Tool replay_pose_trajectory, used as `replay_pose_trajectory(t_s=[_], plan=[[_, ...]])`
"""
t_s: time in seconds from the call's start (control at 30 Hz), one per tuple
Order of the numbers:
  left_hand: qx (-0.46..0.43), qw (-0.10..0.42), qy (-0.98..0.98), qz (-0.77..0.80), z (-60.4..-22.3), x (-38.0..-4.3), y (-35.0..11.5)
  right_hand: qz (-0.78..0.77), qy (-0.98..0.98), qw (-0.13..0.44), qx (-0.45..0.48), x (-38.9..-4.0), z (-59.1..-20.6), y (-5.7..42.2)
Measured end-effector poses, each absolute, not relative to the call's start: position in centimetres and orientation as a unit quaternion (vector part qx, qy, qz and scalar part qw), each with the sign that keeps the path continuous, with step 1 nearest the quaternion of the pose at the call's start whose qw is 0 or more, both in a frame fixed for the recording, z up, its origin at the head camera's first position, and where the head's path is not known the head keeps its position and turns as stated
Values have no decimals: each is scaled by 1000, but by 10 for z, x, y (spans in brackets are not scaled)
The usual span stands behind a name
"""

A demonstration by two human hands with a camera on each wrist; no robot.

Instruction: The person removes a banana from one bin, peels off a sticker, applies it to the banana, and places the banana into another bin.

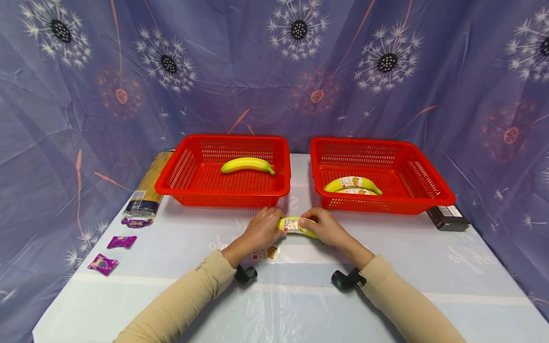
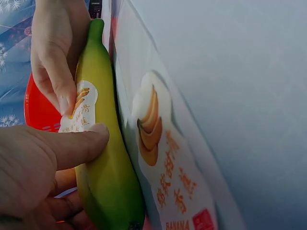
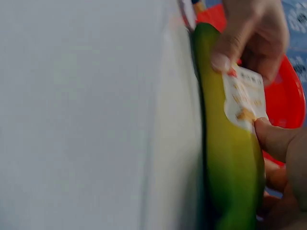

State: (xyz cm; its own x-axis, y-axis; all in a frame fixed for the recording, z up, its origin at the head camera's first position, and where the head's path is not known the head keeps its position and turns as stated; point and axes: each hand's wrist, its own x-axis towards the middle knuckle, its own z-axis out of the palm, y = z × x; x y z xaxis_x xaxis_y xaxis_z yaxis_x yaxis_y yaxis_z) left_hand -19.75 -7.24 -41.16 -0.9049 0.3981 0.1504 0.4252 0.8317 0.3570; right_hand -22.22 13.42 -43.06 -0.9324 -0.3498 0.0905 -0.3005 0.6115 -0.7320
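A yellow-green banana [image 1: 317, 233] lies crosswise between both hands, close over the table. The left hand [image 1: 265, 227] grips its left part, thumb on the front and fingers behind. At the other end the right hand [image 1: 328, 227] holds it, the right thumb [image 3: 273, 136] pressing the edge of a white label. That label [image 2: 86, 108], printed with bananas and orange writing, covers the middle of the peel. Just in front, another banana label [image 1: 272, 252] lies on a pale strip on the table.
The left red basket [image 1: 223, 193] has one plain banana [image 1: 248, 165]; the right red basket [image 1: 386, 206] has two labelled bananas [image 1: 369, 184]. Several purple-wrapped candies [image 1: 122, 242] and a golden package [image 1: 147, 186] lie at left. A black box [image 1: 448, 219] sits at right. A patterned curtain [image 1: 240, 62] hangs behind.
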Motion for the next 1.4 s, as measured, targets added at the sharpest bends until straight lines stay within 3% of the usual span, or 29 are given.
replay_pose_trajectory(t_s=[0.1,0.33,0.63,0.73,1.17,1.4], plan=[[-208,22,-956,-204,-411,-199,-73,-431,883,60,-179,-224,-430,139],[-190,-3,-946,-261,-412,-206,-74,-384,902,6,-200,-219,-432,137],[-149,-60,-915,-370,-408,-211,-80,-387,898,-4,-209,-219,-431,137],[-160,-36,-917,-364,-408,-208,-82,-385,899,0,-208,-219,-430,137],[-297,166,-925,-167,-415,-193,-81,-379,906,12,-190,-224,-431,138],[-293,154,-934,-137,-417,-198,-77,-356,910,-28,-210,-220,-436,140]])
